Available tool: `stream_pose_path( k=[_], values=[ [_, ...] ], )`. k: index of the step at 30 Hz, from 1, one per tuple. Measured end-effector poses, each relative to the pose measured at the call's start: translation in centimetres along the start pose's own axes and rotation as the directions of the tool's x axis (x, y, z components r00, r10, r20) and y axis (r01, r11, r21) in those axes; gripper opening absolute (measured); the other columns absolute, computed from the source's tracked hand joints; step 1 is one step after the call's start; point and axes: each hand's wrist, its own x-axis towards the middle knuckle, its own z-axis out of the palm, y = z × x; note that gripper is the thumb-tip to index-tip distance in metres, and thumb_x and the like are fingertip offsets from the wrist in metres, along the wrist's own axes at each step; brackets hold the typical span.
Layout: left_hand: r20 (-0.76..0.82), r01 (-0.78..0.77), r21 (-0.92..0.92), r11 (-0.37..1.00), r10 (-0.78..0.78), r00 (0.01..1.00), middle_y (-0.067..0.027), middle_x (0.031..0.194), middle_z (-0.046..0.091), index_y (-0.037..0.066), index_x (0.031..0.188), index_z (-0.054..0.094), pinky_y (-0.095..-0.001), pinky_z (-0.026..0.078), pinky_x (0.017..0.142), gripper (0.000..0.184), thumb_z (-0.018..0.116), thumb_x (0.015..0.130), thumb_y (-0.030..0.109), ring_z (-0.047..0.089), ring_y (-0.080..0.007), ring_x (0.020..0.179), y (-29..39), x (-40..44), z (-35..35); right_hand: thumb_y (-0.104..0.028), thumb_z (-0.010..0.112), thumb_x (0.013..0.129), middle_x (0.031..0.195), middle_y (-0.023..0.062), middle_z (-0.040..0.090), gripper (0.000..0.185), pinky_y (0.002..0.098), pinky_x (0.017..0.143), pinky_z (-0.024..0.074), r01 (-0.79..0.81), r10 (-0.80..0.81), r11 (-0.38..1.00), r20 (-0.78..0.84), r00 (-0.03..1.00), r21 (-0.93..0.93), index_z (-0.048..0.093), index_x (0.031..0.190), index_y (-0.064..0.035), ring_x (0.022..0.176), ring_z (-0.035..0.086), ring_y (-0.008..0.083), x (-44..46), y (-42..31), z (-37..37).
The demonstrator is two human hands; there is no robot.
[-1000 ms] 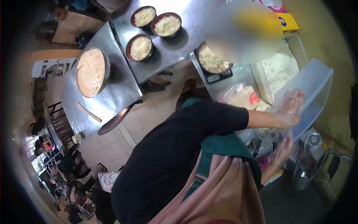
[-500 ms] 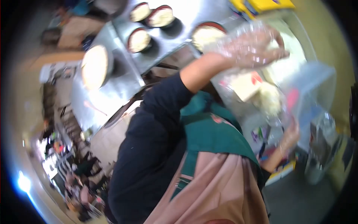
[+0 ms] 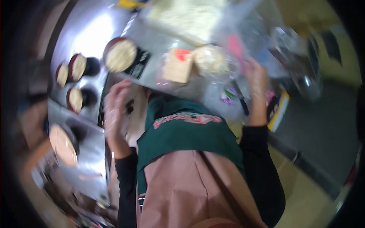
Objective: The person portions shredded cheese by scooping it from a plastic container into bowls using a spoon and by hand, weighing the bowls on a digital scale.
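Note:
My left hand (image 3: 117, 108), in a clear plastic glove, is raised beside the counter edge with its fingers stretched out and nothing in it. Nearest to it is a dark round pan (image 3: 121, 56) filled with pale shreds like grated cheese. My right hand (image 3: 256, 78), also gloved, is up against a clear plastic bag (image 3: 243, 24) with a pink patch (image 3: 235, 46); blur hides whether its fingers grip the bag. Between the hands lie a pale block (image 3: 177, 72) with a red mark and a clear bag of pale shreds (image 3: 211, 60). Behind them is a tray of pale shreds (image 3: 186, 15).
Several smaller filled pans, one of them here (image 3: 77, 67), stand on the metal counter (image 3: 93, 34) at left. A large pale disc (image 3: 62, 144) lies closer on that side. At right are a clear container (image 3: 287, 41) and a yellow-and-white packet (image 3: 279, 110).
My left hand has drawn back from above the tray of pale shreds to the left counter edge. My head has turned, shifting the whole view. The right hand stays by the plastic bag.

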Motion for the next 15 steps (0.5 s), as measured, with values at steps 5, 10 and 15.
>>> stream_pose_path(
  k=[5,10,15],
  values=[
    [0.041,-0.092,0.069,0.993,0.09,0.995,-0.0135,0.125,0.053,0.006,0.102,0.06,-0.0325,0.032,0.1,0.027,0.056,0.088,0.028,0.048,-0.0199,0.113,4.3,2.1,-0.1,-0.022,0.059,0.084,0.074,0.0205,0.063,0.022,0.0456,0.065,0.0477,0.014,-0.007,0.999,-0.187,0.982,0.037,0.068,0.102,-0.0137,0.071,0.062,0.0369,-2.5,2.6,1.1],
    [0.23,-0.204,0.007,0.979,0.197,0.953,-0.0171,0.127,0.052,0.004,0.101,0.061,-0.0353,0.029,0.104,0.026,0.058,0.086,0.026,0.046,-0.0236,0.119,6.8,4.6,2.5,-0.019,0.055,0.083,0.078,0.0184,0.065,0.02,0.0456,0.067,0.0497,-0.043,0.04,0.999,-0.276,0.96,-0.004,0.07,0.093,-0.01,0.073,0.064,0.0357,-4.3,5.0,1.7],
    [0.443,-0.301,0.093,0.949,0.231,0.866,-0.0202,0.129,0.05,0.002,0.102,0.06,-0.0391,0.028,0.106,0.033,0.057,0.087,0.031,0.045,-0.0287,0.121,9.8,6.6,4.5,-0.024,0.049,0.086,0.086,0.0179,0.067,0.024,0.0492,0.081,0.0454,-0.089,0.063,0.993,-0.284,0.957,-0.079,0.069,0.086,-0.0097,0.085,0.064,0.0337,-2.8,7.0,2.6]
  ],
)
